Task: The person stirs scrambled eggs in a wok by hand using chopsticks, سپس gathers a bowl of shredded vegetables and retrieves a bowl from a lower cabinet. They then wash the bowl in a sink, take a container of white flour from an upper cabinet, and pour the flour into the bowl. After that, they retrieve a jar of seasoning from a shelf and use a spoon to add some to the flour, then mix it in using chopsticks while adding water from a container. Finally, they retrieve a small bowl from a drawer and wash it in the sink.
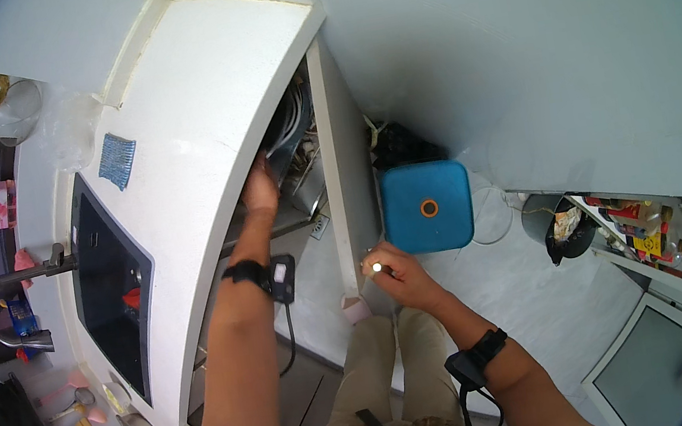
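Note:
My left hand (260, 187) reaches under the edge of the white countertop (188, 103), at a dark pan or stack of cookware (288, 116) inside the cabinet; its fingertips are partly hidden, so its grip cannot be told. More metal cookware (309, 185) lies beside the stack. My right hand (398, 273) is at the near end of an open cabinet door (335, 168), its fingers curled round a small item with a bright round spot. Whether that item is a knob or a loose object, I cannot tell.
Right of the door stands a blue square lidded bin (406, 210), with a black bag (406, 143) behind it. A dark sink (113, 291) and a blue scrubbing cloth (118, 160) are at left. Bottles and packets fill shelves (651, 235) at right, beside a bucket (545, 223).

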